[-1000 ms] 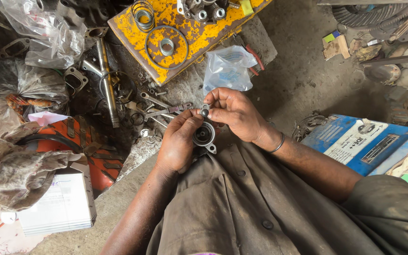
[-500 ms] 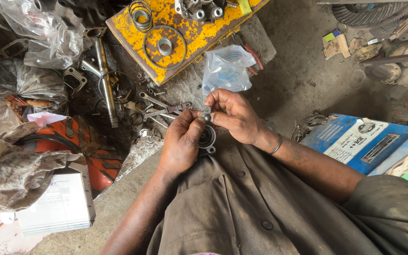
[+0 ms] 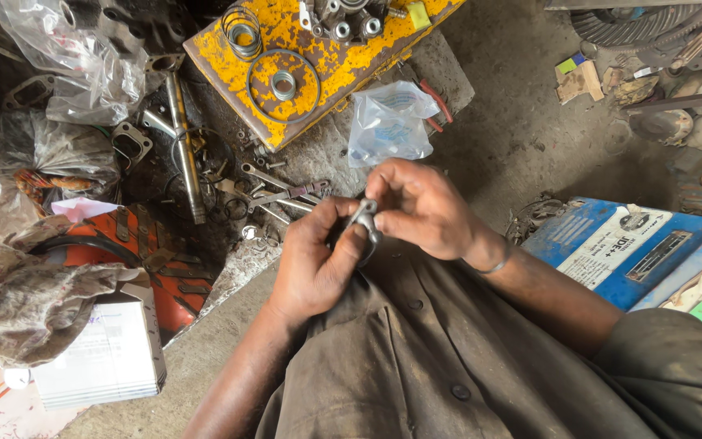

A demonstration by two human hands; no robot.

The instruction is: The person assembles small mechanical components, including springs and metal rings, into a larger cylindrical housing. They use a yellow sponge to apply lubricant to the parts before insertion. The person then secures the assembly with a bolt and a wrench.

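My left hand [image 3: 314, 264] and my right hand [image 3: 420, 207] meet in front of my chest over a small grey metal part [image 3: 365, 221] with a round ring-shaped body. Left fingers wrap around its lower body, mostly hiding it. Right thumb and fingertips pinch its upper lug. A thin metal bangle [image 3: 493, 264] sits on my right wrist. Both forearms rest against my brown shirt [image 3: 416, 366].
A yellow worn metal block [image 3: 318, 61] with rings and fittings lies ahead. Wrenches [image 3: 282, 191], a steel shaft [image 3: 182, 146] and plastic bags [image 3: 387, 122] litter the floor. Blue cartons [image 3: 619, 248] lie at right, a rag [image 3: 26, 297] and white box [image 3: 99, 358] at left.
Both hands have closed tighter around the metal part; its round opening, visible a second ago, is now mostly hidden by my left fingers. The hands stay in the same place.
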